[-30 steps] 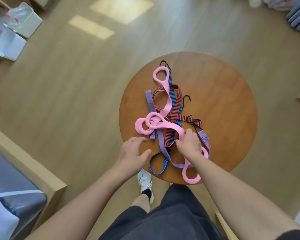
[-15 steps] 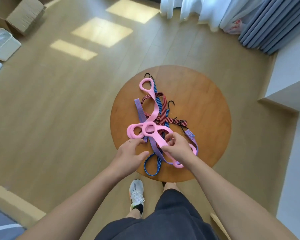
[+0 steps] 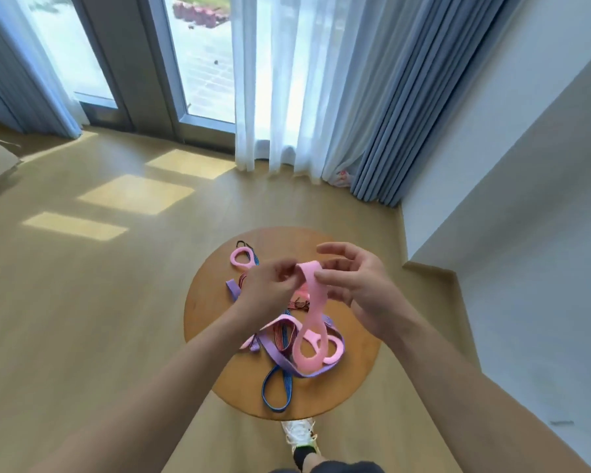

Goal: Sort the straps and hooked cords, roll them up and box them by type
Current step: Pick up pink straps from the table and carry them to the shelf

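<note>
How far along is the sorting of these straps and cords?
Barely begun. Done: nothing looks rolled or boxed. In hand: the left hand and right hand pinch the top of one pink strap, lifted over the table. Left: a second pink strap, the purple strap, the blue cord and the red cord lie tangled there.

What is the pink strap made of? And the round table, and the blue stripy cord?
The pink strap looks like soft matte rubber or silicone: it bends smoothly and hangs limp from both hands. The round table looks like smooth wood with faint grain. The blue cord seems to be woven elastic, going by its fine stripes.
</note>
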Available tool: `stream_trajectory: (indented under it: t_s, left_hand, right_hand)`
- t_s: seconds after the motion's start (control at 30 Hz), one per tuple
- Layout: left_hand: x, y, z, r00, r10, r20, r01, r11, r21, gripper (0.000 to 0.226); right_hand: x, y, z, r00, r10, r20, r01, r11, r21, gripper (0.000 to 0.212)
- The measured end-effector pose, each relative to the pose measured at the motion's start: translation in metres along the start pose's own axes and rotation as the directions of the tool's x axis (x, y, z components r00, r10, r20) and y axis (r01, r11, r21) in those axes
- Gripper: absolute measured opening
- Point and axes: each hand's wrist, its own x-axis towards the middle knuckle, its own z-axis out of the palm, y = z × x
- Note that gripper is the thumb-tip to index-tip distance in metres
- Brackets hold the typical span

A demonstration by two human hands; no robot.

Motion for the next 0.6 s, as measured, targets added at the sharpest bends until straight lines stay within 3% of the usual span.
stream_trajectory:
  t_s: [0.17,0.37,0.5,0.6]
  left_hand:
    - [-0.014,0.055,-0.018,0.998,0.057,0.018,-0.051,0.976,-0.211,0.017]
    - [-0.033,0.090,-0.031,0.988,0.139,0.075,-0.116,0.962,-0.249,0.009]
    - [-0.044,0.105,-0.039,0.975,0.195,0.109,-0.160,0.950,-0.267,0.011]
    - [-0.046,0.112,-0.043,0.972,0.196,0.131,-0.146,0.936,-0.319,0.015]
  right_hand:
    - [-0.040,-0.029,0.005,0.984,-0.174,-0.049,0.172,0.984,-0.037,0.043]
    - [-0.064,-0.029,0.011,0.953,-0.291,-0.080,0.274,0.946,-0.172,0.055]
    - [-0.070,-0.019,0.015,0.955,-0.276,-0.112,0.215,0.900,-0.380,0.060]
    - [-0.078,-0.010,0.017,0.986,-0.170,-0.004,0.158,0.927,-0.341,0.047]
